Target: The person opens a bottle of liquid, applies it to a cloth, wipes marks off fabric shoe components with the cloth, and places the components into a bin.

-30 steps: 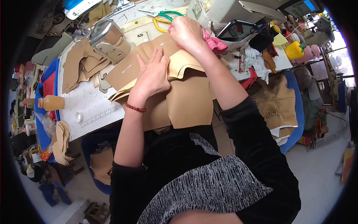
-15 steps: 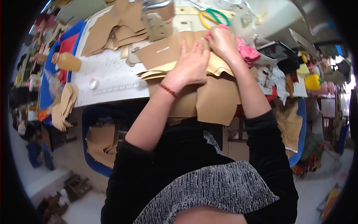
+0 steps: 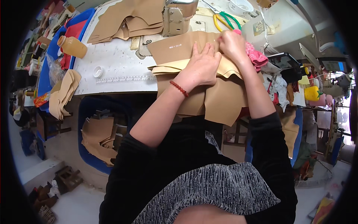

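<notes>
Several tan leather-like pieces (image 3: 223,99) lie stacked and partly folded across the table's near edge, a pale yellowish side showing along the fold. My left hand (image 3: 203,67) rests flat on them, fingers stretched out and pointing away from me. Beside it, to the right, my right hand (image 3: 233,46) is curled closed at the far right part of the pieces; whatever its fingers hold is hidden. Pink patterned cloth (image 3: 256,58) sits just right of that hand. Scissors (image 3: 225,20) with yellow and green handles lie just beyond it.
A sewing machine (image 3: 178,18) stands beyond the pieces. More cut tan pieces (image 3: 123,24) lie at the far left. An amber bottle (image 3: 72,46), a white cap (image 3: 98,71) and a blue tray (image 3: 44,87) are leftward. A blue bin (image 3: 85,156) with pieces stands below the table.
My view has shifted, so the table and both hands appear farther right. Both hands keep nearly the same pose on the tan pieces.
</notes>
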The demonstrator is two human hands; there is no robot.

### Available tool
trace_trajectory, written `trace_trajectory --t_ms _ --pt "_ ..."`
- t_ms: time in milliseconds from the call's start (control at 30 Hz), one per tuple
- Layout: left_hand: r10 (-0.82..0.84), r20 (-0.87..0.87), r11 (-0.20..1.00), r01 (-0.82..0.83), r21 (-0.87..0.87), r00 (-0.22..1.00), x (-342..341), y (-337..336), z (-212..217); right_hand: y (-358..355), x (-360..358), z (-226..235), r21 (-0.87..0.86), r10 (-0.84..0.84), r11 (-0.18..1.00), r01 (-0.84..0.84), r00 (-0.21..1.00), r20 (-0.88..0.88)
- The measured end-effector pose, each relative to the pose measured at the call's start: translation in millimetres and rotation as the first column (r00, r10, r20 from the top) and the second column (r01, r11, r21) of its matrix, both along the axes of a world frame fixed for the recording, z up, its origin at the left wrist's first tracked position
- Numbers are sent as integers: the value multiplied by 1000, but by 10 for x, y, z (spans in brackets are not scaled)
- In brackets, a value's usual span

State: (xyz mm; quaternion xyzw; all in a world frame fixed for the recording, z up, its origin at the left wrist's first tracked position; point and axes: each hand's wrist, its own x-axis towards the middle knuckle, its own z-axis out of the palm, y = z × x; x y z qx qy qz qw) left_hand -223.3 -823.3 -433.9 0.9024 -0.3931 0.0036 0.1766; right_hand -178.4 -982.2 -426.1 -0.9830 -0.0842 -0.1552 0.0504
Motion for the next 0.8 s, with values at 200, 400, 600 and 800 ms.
trace_trajectory --t_ms 200,400,600,800 --pt "-7 -18 1000 7 17 1000 -7 -5 43 -86 47 13 -14 -86 996 86 996 -4" --pt "-5 -12 1000 5 -2 1000 -12 22 22 -101 81 -12 27 -73 997 75 995 -63" --pt "-9 -10 1000 9 -6 1000 -40 29 20 -20 19 -41 64 -6 998 5 1000 24" --pt "15 24 999 -14 -35 1000 -52 25 -64 26 1 -29 38 89 995 -87 995 -49"
